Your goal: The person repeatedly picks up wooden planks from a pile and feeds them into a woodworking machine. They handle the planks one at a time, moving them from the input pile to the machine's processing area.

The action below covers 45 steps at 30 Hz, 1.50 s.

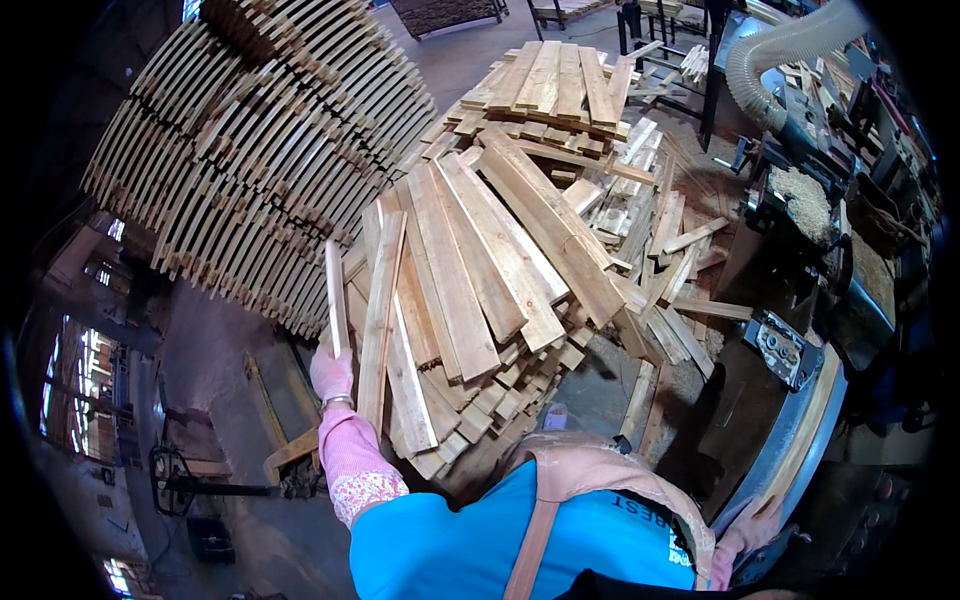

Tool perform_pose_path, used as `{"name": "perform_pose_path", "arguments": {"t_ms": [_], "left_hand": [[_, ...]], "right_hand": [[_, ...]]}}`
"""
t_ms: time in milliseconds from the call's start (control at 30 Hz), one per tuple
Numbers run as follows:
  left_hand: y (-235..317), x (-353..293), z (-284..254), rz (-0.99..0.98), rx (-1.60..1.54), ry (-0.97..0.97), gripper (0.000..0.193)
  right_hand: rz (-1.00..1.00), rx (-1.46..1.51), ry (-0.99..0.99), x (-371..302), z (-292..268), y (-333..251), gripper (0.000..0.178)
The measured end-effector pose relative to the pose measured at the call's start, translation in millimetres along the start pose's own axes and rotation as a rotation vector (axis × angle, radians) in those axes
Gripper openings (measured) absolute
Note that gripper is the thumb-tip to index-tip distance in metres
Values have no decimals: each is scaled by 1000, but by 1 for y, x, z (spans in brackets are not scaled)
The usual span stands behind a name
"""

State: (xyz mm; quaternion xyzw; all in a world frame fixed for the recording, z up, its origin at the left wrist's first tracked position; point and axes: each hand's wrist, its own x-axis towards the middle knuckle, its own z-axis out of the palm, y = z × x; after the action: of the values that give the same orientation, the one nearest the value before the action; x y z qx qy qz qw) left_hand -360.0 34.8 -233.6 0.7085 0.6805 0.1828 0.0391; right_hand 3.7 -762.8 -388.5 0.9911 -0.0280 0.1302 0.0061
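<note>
Boards [450, 270] lie fanned on a stack in the head view. The left hand [332, 376] is closed around a narrow board [337, 300], left of this stack. The right hand [752, 525] is at the near end of a long board [806, 435] on a metal bed [770, 452]; its grip I cannot tell.

The long, flat, pale-brown wooden boards [450, 270] looked matt, with visible grain; the narrow, cream-coloured wooden strip [336, 300] looked smooth. The curved-looking, bluish-grey metal machine bed [766, 457] had a smooth, faint sheen. The translucent, ribbed plastic-looking hose [752, 85] was glossy. The pale, heaped wood shavings [800, 205] looked rough. The bright-blue cloth shirt [450, 545] and pink cloth sleeve [350, 450] appeared matt.
</note>
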Motion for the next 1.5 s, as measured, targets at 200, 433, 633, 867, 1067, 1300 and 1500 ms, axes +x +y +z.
{"name": "perform_pose_path", "arguments": {"t_ms": [200,433,633,867,1067,1300,1500], "left_hand": [[49,3,40,229,-183,-218,91],[98,2,16,7,-621,-617,85],[114,2,26,-54,-474,-434,91],[199,-13,-64,251,-1042,-552,68],[380,-133,-31,562,-1532,-808,50],[470,-329,50,626,-1691,-1284,50],[483,-361,97,536,-1523,-1417,63]], "right_hand": [[15,28,-8,88,59,1,52],[61,268,-131,167,33,-78,49],[-243,1163,11,108,76,-206,45],[-473,1399,-654,77,-58,-330,52],[-801,1669,-979,94,-165,-406,78],[-292,1323,-292,112,-122,-273,69],[114,423,60,-33,-88,-59,61]]}}
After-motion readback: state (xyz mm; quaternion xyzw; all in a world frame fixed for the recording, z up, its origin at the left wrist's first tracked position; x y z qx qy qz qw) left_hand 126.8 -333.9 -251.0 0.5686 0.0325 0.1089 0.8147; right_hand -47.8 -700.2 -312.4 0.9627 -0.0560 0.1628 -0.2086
